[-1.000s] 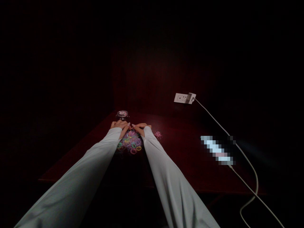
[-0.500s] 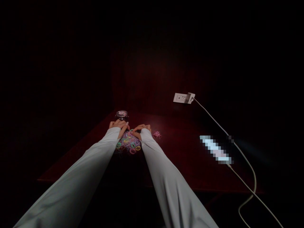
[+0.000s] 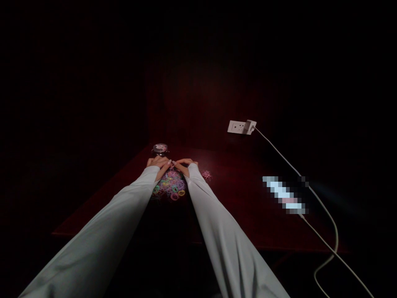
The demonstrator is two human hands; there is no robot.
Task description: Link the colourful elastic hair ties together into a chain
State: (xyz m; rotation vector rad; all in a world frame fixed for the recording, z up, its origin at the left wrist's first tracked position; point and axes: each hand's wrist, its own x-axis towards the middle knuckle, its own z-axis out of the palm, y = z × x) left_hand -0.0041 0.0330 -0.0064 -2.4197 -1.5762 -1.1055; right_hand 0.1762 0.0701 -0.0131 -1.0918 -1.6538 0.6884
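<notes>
A loose pile of colourful rubber bands [image 3: 171, 185], pink, purple, green and yellow, lies on the dark red table [image 3: 235, 215]. My left hand [image 3: 160, 164] is over the pile's far left side, its thumb and fingers pressed together. Close beside it, my right hand [image 3: 182, 164] is closed at the far right side, fingertips nearly meeting the left ones. What the fingertips pinch is too small to make out. A small heap of pink bands [image 3: 206, 175] sits right of my right hand. Behind my left hand stands a round lidded jar [image 3: 160, 149].
On the right of the table lies a lit, pixelated device [image 3: 283, 194] with a white cable [image 3: 321, 236] attached. A white wall socket [image 3: 237, 127] holds a plugged-in charger [image 3: 249, 126], whose cable runs down to the right.
My hands have come together, my right hand's fingertips moving left and up towards my left hand. The whole view has shifted slightly.
</notes>
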